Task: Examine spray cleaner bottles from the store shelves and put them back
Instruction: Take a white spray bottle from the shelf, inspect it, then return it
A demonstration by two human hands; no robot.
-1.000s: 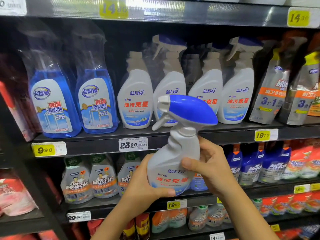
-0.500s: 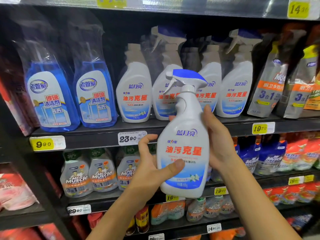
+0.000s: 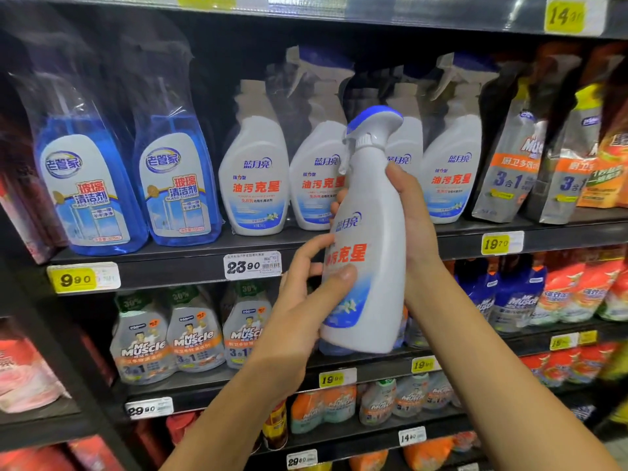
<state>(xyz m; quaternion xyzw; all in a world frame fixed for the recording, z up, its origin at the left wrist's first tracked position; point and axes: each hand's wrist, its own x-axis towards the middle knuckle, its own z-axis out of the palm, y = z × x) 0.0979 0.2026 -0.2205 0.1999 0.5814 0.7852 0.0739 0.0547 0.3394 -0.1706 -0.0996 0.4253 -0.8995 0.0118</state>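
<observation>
I hold a white spray cleaner bottle [image 3: 370,253] with a blue trigger head upright in front of the shelves. Its label is turned partly to the left, so I see its narrow side. My left hand [image 3: 306,300] grips the lower body, thumb across the label. My right hand [image 3: 413,226] wraps the bottle's right side and back, with fingertips showing at its left edge. Behind it on the upper shelf [image 3: 373,246] stand several matching white bottles [image 3: 255,178] in clear wrap.
Two blue glass cleaner bottles [image 3: 173,178] stand at the upper shelf's left, grey and orange refill pouches [image 3: 509,171] at its right. Lower shelves hold Mr Muscle bottles [image 3: 170,338] and orange packs. Price tags [image 3: 253,265] line the shelf edges.
The bottle went from tilted with its head towards me to upright, rose in front of the upper shelf, then turned so its label faces left. Both hands stayed on it.
</observation>
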